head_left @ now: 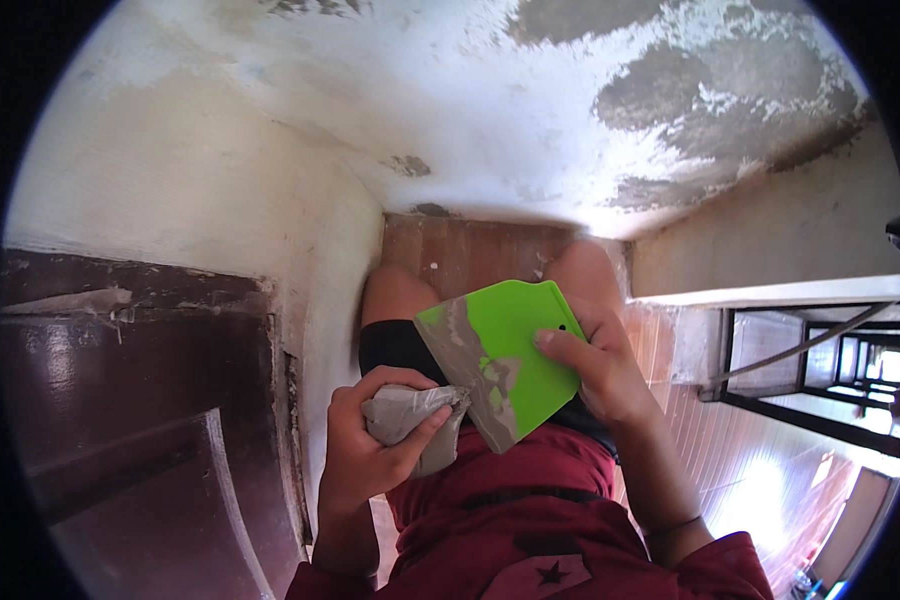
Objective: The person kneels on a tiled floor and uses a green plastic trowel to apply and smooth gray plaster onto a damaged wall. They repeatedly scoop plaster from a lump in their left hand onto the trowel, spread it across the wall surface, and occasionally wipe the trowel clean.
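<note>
In my right hand (607, 372) is a flat green plastic spreader (518, 318), gripped at one side with the thumb on its upper face. Grey paste (482, 368) coats the spreader's left edge and streaks toward its middle. My left hand (358, 452) is closed around a crumpled plastic bag of grey paste (402, 410). The bag's torn-looking, smeared end points right and meets or nearly touches the paste-covered edge; I cannot tell whether they touch. Both hands are above my lap, and part of the bag is hidden behind my left fingers.
Ahead stands a white wall (440, 95) with dark bare patches (660, 90) and flaking paint. A dark brown door panel (150, 400) is at the left. At the right are a pale ledge (780, 230) and a black frame (815, 420). Reddish-brown tiles (470, 240) cover the floor.
</note>
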`<control>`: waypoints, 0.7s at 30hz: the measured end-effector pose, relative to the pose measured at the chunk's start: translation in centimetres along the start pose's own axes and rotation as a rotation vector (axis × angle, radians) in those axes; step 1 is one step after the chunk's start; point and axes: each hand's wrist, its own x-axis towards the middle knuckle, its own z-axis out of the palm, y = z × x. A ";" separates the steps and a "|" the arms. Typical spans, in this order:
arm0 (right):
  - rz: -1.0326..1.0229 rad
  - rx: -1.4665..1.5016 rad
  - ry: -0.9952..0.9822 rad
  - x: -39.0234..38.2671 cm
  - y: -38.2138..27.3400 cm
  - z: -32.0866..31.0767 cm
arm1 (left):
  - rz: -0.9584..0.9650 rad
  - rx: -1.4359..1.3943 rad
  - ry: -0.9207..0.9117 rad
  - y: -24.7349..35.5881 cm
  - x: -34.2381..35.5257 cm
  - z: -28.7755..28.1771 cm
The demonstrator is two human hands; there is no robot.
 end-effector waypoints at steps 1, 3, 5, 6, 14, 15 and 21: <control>0.021 0.025 -0.001 -0.2 0.1 -0.1 | -0.005 0.013 -0.019 0.1 -0.2 0.1; 0.038 0.044 -0.001 -0.4 0.3 -0.2 | -0.004 0.049 -0.050 0.4 -0.4 0.2; 0.046 0.044 0.002 -0.7 0.5 -0.4 | 0.001 0.096 -0.048 0.7 -0.4 0.4; 0.047 0.034 0.004 -0.8 0.6 -0.5 | 0.005 0.119 -0.046 0.8 -0.4 0.5; 0.075 0.045 -0.053 -1.4 0.6 -1.0 | 0.005 0.215 -0.036 1.6 -0.2 0.1; 0.087 0.057 -0.063 -1.4 0.5 -1.1 | 0.005 0.228 -0.038 1.6 -0.2 0.1; 0.118 0.115 -0.043 -1.2 1.0 -1.0 | 0.042 0.292 -0.012 1.6 -0.5 0.0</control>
